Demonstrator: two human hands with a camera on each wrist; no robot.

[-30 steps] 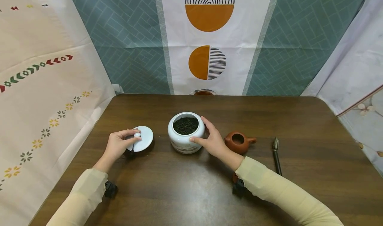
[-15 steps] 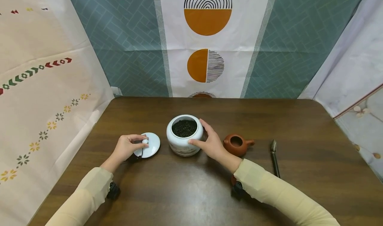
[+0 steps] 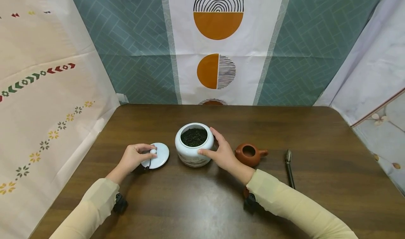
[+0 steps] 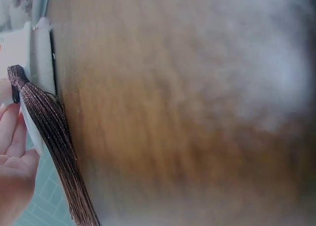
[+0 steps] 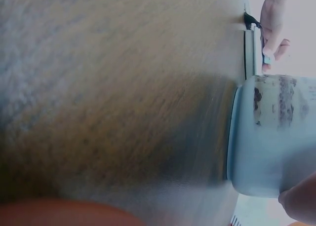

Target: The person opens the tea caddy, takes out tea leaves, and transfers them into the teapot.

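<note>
At the left of the head view, my left hand [image 3: 134, 158] pinches the knob of a round white lid [image 3: 162, 155] between thumb and fingers. A dark brown tassel [image 4: 47, 122] hangs from the knob in the left wrist view. To the right of the lid stands a white porcelain jar [image 3: 190, 155], its mouth uncovered and dark tea leaves [image 3: 194, 137] inside. My right hand [image 3: 224, 155] holds the jar's right side, thumb in front and fingers behind. In the right wrist view, the jar [image 5: 266, 142] shows a dark painted pattern; lid and left hand appear beyond it.
Beside my right forearm sits a reddish-brown clay teapot [image 3: 249, 157] without a lid. Another reddish-brown thing [image 3: 246, 192] is mostly hidden under the right sleeve. Farther right lies a slim dark-handled tool [image 3: 289, 172] on the wooden table [image 3: 196, 211].
My left hand and the lid have moved a little right, nearer the jar, then stayed there. The right hand keeps its hold on the jar. The head view has tilted slightly up.
</note>
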